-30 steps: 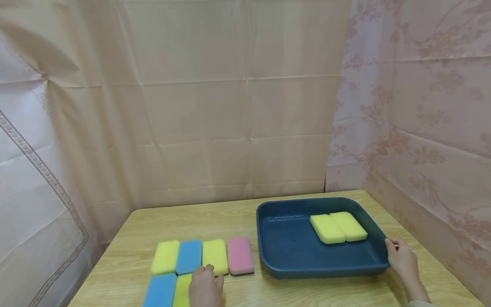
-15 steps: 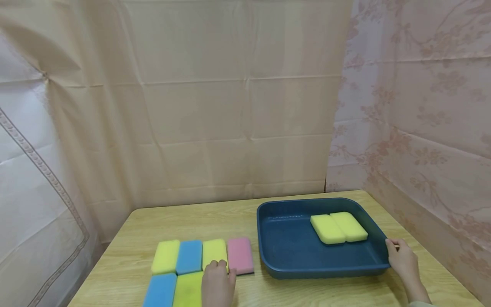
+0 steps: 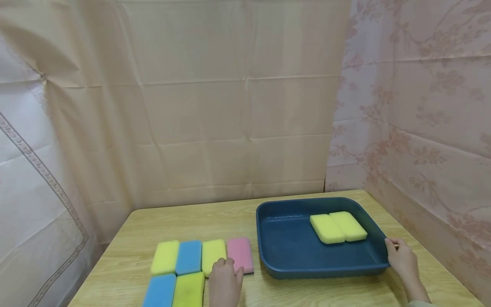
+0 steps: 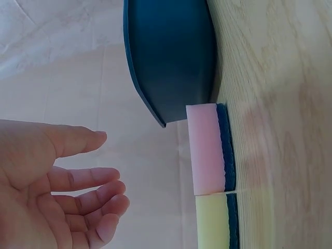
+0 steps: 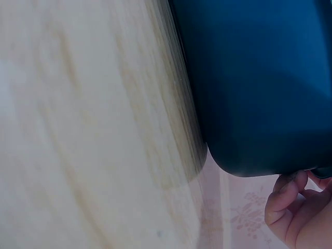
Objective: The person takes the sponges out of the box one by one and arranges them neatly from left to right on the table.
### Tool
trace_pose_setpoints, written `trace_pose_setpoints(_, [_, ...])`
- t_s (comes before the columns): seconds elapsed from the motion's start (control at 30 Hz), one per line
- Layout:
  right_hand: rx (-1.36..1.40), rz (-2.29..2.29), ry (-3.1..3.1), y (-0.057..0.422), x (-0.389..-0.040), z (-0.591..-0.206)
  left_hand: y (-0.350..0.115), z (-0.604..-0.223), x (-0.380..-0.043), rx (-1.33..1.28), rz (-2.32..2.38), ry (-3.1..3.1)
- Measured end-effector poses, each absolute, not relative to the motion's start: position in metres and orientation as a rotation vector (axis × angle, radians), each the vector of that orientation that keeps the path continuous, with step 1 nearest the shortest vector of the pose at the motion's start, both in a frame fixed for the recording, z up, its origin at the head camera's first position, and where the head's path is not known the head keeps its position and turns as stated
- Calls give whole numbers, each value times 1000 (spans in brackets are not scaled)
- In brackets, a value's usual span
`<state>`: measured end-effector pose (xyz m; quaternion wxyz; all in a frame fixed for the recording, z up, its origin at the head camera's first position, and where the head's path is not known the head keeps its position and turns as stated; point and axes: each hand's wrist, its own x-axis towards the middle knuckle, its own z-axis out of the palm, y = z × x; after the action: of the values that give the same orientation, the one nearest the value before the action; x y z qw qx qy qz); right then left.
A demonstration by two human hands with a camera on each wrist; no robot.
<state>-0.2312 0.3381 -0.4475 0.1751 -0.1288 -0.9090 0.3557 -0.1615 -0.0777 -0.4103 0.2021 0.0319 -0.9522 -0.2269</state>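
Note:
With fingers loosely bent and nothing in them, my left hand (image 3: 225,281) (image 4: 67,192) hovers near the front of a pink sponge (image 3: 239,251) (image 4: 207,150) and a yellow sponge (image 3: 213,252) (image 4: 212,220). In the left wrist view both sponges show dark scouring undersides. My right hand (image 3: 402,258) (image 5: 306,212) pinches the right rim of a dark blue rectangular tray (image 3: 291,256) (image 4: 171,57) (image 5: 259,88), which rests on the table. Inside the tray lie two yellow sponges, a left one (image 3: 327,229) and a right one (image 3: 348,226), side by side.
Left of the nearby yellow sponge lie a blue sponge (image 3: 189,256) and another yellow one (image 3: 165,258). A blue sponge (image 3: 159,291) and a yellow-green sponge (image 3: 189,290) form a row nearer the front. Curtains (image 3: 192,128) hang behind the wooden table (image 3: 199,221).
My left hand has moved right, from over the front yellow-green sponge toward the pink one, uncovering the yellow-green sponge. My right hand and the tray have stayed put.

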Motion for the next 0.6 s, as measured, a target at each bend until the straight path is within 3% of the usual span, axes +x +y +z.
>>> trace_pose_setpoints(0.6, [-347, 1014, -2564, 338, -231, -447, -63, -407, -162, -87, -591, -2572])
